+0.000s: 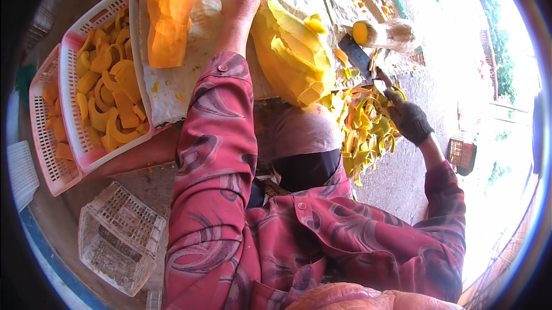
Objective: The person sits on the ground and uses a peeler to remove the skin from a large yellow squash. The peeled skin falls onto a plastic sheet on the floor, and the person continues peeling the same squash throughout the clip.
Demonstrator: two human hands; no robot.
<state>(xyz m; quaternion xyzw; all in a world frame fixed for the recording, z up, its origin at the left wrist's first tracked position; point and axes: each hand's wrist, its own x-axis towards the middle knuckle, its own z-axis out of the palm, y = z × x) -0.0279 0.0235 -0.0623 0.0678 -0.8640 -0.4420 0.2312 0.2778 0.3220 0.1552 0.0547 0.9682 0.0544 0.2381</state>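
Note:
A large yellow squash (pixel 293 57), with lifted strips of flesh on its surface, lies at a slant in front of me, its near end by my knee. My bare left hand (pixel 242 1) is closed around its far, stem end. My right hand (pixel 409 116), in a dark glove, grips a bladed hand tool (pixel 380 86) with a shiny metal part, off to the right of the squash. A dark, broad knife blade (pixel 355 55) is just beyond that tool; the two overlap, and I cannot tell whether they touch.
A peeled orange squash (pixel 171 16) lies on the covered table (pixel 207 47). Pink-and-white crates (pixel 142 90) of cut pieces stand left. Peelings (pixel 366 129) are heaped below the table's right side. A cut squash piece (pixel 384 34) lies right. A plastic crate (pixel 120 236) rests on the floor.

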